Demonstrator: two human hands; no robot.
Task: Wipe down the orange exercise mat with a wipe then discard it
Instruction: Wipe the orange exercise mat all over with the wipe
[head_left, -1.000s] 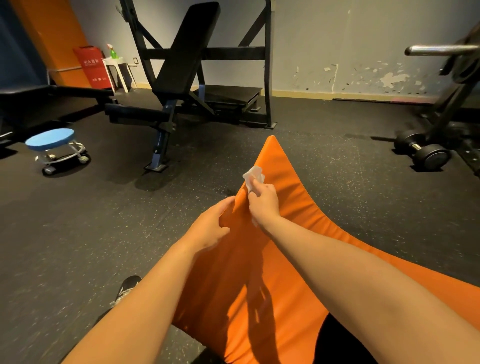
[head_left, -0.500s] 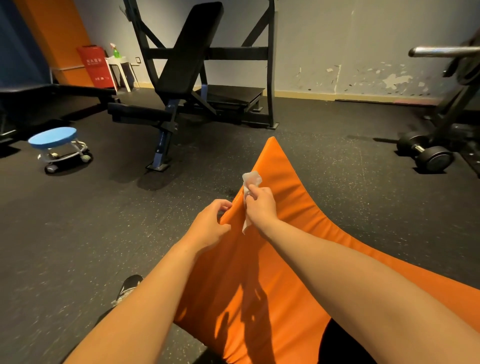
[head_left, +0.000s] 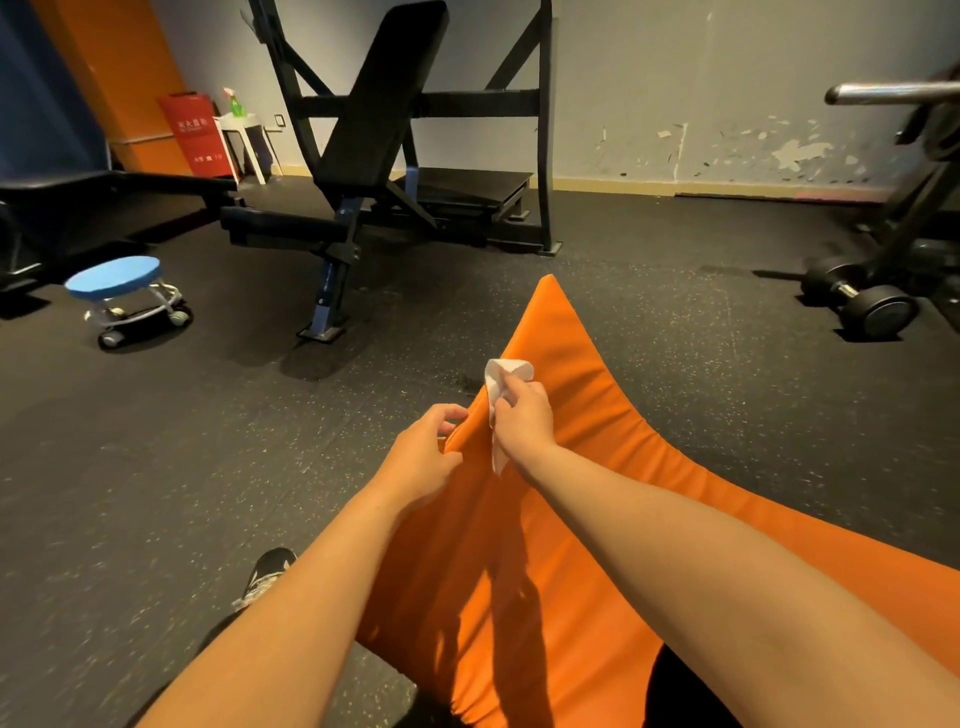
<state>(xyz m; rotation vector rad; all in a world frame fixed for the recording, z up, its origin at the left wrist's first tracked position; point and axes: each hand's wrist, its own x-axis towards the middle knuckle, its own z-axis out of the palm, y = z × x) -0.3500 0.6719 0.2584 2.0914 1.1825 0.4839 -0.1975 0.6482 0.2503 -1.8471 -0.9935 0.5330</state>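
Observation:
The orange exercise mat (head_left: 582, 519) lies on the dark rubber floor and stretches away from me to a far corner. My right hand (head_left: 522, 415) grips a crumpled white wipe (head_left: 501, 376) and holds it against the mat close to its left edge. A strip of the wipe hangs down under the wrist. My left hand (head_left: 421, 457) pinches the mat's left edge between curled fingers and thumb, just left of the right hand.
A black weight bench (head_left: 363, 156) and its frame stand ahead. At the left is a blue rolling stool (head_left: 117, 283). Dumbbells (head_left: 857, 301) lie at the right by a rack. A red bin (head_left: 195, 135) and a white table stand by the far wall. My shoe (head_left: 267, 574) shows at the bottom left.
My left hand has gone from open beside the mat's edge to pinching it. My right hand with the wipe has shifted slightly along the edge.

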